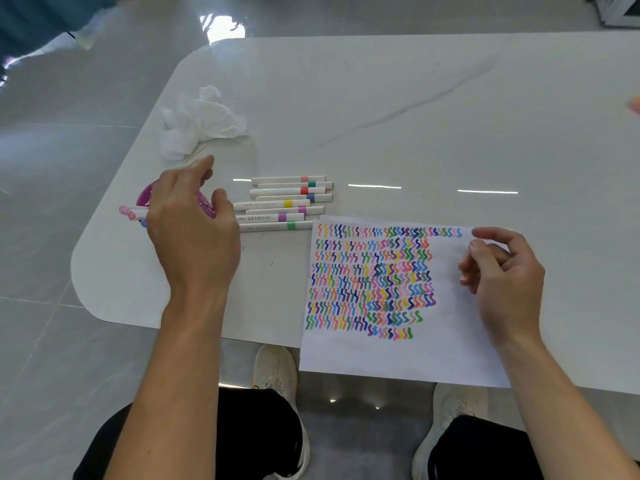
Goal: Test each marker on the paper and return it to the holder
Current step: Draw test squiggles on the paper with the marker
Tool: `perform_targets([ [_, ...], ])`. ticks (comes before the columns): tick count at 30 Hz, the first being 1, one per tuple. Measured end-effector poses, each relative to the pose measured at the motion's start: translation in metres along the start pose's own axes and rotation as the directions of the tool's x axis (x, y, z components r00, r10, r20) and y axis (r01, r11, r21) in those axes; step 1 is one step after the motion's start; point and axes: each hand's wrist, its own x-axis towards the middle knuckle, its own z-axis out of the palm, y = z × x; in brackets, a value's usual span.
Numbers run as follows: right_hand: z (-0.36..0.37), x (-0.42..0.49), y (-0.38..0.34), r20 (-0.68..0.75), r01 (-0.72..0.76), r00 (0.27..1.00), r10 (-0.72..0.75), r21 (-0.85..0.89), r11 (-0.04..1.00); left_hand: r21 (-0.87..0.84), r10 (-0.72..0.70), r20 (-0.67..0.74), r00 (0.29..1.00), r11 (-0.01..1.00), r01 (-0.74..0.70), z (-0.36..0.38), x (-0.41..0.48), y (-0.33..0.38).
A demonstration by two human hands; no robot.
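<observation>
A purple marker holder [143, 195] lies at the table's left, mostly hidden under my left hand [194, 237], which cups it with the thumb on its right rim. Pink-capped marker ends [130, 212] poke out to the left from under that hand. Several white markers [284, 204] with coloured bands lie side by side just right of the holder. The white paper [398, 355], filled with rows of coloured squiggles, lies at the front edge. My right hand [502, 275] hovers over the paper's right edge, fingers loosely curled around nothing.
Crumpled white tissue [201, 123] sits behind the holder near the table's rounded left corner. The white marble table [415, 116] stretches far and right. My knees and white shoes [277, 372] are below the front edge.
</observation>
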Motion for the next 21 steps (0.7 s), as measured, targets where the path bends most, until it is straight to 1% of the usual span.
perform_targets([
  [4, 0.0, -0.001, 0.0, 0.002, -0.001, 1.0, 0.001, 0.005, 1.0, -0.018, 0.103, -0.014, 0.995, 0.995, -0.103, 0.007, -0.008, 0.008],
  [9, -0.001, -0.001, -0.001, 0.001, 0.0, 1.0, 0.0, 0.003, 1.0, -0.007, 0.142, -0.049, 0.989, 0.99, -0.142, 0.01, -0.011, 0.011],
  [11, 0.0, -0.001, -0.001, 0.001, 0.002, 1.0, -0.002, 0.004, 1.0, -0.005, 0.178, -0.034, 0.984, 0.984, -0.178, 0.012, -0.014, 0.013],
  [14, 0.0, -0.001, -0.001, 0.003, 0.0, 1.0, 0.0, 0.004, 1.0, -0.073, 0.243, 0.096, 0.965, 0.969, -0.237, 0.02, -0.021, 0.018],
  [16, -0.001, -0.001, 0.0, 0.005, -0.003, 1.0, 0.003, 0.003, 1.0, -0.131, 0.236, 0.226, 0.945, 0.969, -0.211, 0.027, -0.025, 0.02],
  [18, -0.001, 0.0, 0.0, 0.004, -0.003, 1.0, 0.003, 0.0, 1.0, -0.104, 0.189, 0.354, 0.916, 0.981, -0.162, 0.035, -0.029, 0.019],
  [21, -0.001, 0.0, 0.001, 0.006, -0.001, 1.0, 0.001, -0.004, 1.0, 0.01, 0.106, 0.459, 0.882, 0.992, -0.125, 0.047, -0.035, 0.014],
])
